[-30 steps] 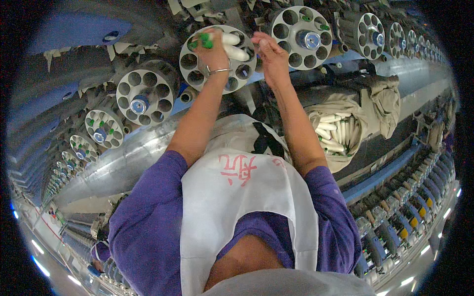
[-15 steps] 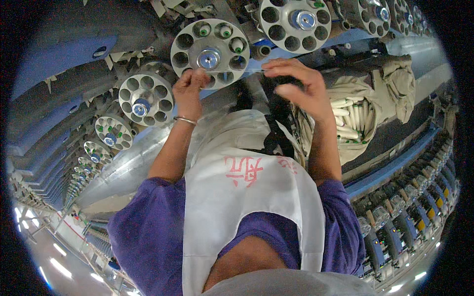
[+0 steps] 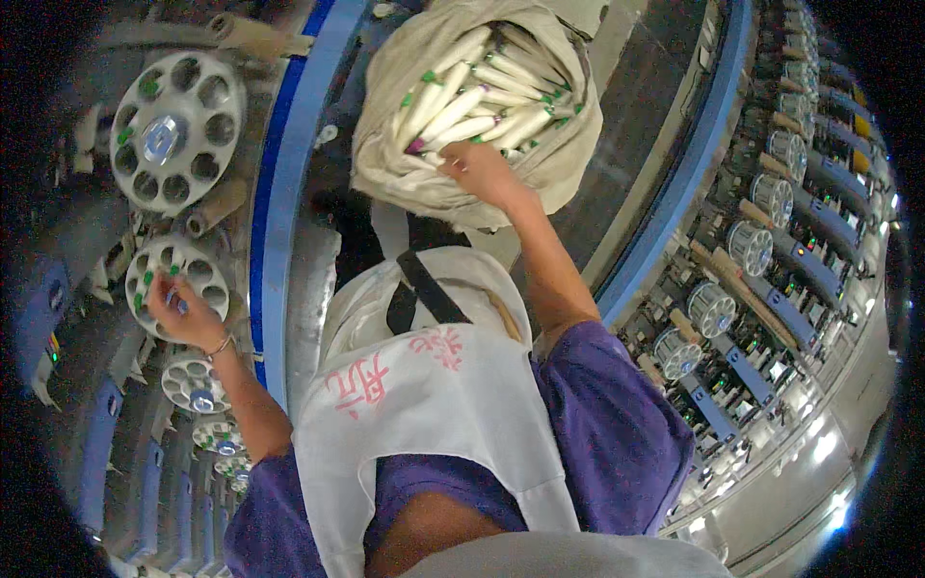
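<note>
A beige cloth sack (image 3: 381, 125) stands in front of me, filled with white yarn bobbins (image 3: 462, 101) that have green or purple tips. At its near edge, my right hand (image 3: 477, 173) is closed, fingers bent down on a yarn bobbin mostly hidden beneath them. To the left, my left hand (image 3: 185, 316) is over a round magazine (image 3: 220, 294) with a ring of holes, several showing green bobbin tips. Its fingers are loosely curled and apart, slightly blurred, with nothing visible in them.
Another round magazine (image 3: 193, 140) stands farther along the left machine, mostly with dark holes. More magazines (image 3: 193, 383) line up nearer me. A blue rail (image 3: 275, 193) runs between that machine and the sack. Across the aisle on the right is a second row of machines (image 3: 752, 250).
My view has swung toward the sack, which now lies ahead. My right hand has gone from the magazine to the bobbins; my left hand is now over a magazine at left, its fingers loosened.
</note>
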Tool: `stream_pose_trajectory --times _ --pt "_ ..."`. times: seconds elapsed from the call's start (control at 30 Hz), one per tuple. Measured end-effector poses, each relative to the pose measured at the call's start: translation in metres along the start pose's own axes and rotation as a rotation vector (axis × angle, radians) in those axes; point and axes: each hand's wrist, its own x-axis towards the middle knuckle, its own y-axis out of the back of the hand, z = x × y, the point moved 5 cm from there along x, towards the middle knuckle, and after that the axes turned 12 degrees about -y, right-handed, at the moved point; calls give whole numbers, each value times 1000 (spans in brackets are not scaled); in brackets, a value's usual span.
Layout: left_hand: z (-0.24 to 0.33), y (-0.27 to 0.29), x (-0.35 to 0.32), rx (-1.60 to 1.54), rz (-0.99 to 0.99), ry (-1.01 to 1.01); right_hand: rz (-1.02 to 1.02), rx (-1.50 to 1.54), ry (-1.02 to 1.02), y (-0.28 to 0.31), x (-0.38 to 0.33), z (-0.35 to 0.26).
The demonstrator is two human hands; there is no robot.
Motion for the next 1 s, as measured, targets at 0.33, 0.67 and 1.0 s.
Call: stream_pose_trajectory --times 0.33,0.67,1.0 --pt "332 -298 -75 -803 -1094 -437 392 -166 -426 107 132 181" --pt "418 -500 -105 8 -890 -1034 499 -715 -324 125 178 230" --pt "453 -545 -119 486 -1102 -1382 369 -307 -500 136 199 229"
